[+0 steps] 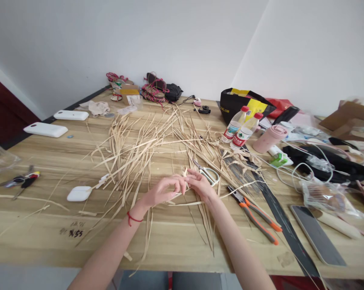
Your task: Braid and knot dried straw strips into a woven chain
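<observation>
My left hand (165,191) and my right hand (200,185) meet near the middle of the table. Both have their fingers closed in a pinch around a small knotted piece of straw (185,172), whose shape is largely hidden by the fingers. Pale strips trail from it below the hands. Dry straw strips (139,145) lie scattered loosely beneath and beyond both hands. Just past my right hand rest scissors (213,177) with light handles. Farther right are pliers (254,217) with orange and grey handles, jaws pointing away from me.
On the right stand two water bottles (242,135), a pink cup (271,137) and a black-yellow bag (230,100); a phone (317,235) lies nearer. At left are a white earphone case (79,193), keys (23,180) and two white devices (45,129). Pink cords (154,92) sit along the wall.
</observation>
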`<action>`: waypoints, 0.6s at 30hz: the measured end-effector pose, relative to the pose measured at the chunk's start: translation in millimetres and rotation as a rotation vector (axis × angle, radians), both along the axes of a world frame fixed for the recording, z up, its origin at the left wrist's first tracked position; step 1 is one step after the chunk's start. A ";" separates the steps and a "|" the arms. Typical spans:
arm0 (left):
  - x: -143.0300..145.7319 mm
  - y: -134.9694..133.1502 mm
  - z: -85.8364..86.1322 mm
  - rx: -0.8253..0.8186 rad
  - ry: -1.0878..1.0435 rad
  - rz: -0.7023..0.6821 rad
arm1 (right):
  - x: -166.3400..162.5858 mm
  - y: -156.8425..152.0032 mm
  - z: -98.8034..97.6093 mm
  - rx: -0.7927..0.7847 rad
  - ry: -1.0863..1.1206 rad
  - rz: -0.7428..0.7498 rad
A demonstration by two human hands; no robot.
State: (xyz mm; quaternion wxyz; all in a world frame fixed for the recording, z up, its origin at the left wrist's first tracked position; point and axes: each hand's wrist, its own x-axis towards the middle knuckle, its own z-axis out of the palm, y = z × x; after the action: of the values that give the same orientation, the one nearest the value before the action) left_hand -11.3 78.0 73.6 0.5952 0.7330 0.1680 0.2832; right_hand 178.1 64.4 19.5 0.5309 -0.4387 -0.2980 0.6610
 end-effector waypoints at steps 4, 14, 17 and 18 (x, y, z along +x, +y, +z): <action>-5.3 5.3 -4.6 -0.295 -0.082 -0.038 | 0.9 1.6 -1.4 -0.002 -0.004 -0.008; -10.4 8.3 -2.4 -0.711 -0.140 -0.229 | -1.0 -0.9 0.0 -0.018 0.005 -0.014; -4.5 12.6 -10.7 -0.720 -0.097 -0.139 | -1.1 -2.4 1.5 -0.024 -0.013 0.006; -2.8 14.3 -14.3 -0.711 -0.059 -0.063 | -0.8 -2.5 1.4 -0.029 -0.017 0.002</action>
State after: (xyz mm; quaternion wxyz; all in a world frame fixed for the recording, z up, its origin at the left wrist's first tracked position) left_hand -14.1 92.4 59.3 0.8260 0.4764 0.2163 0.2097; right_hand 177.3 61.9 20.9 0.5211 -0.4519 -0.2933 0.6620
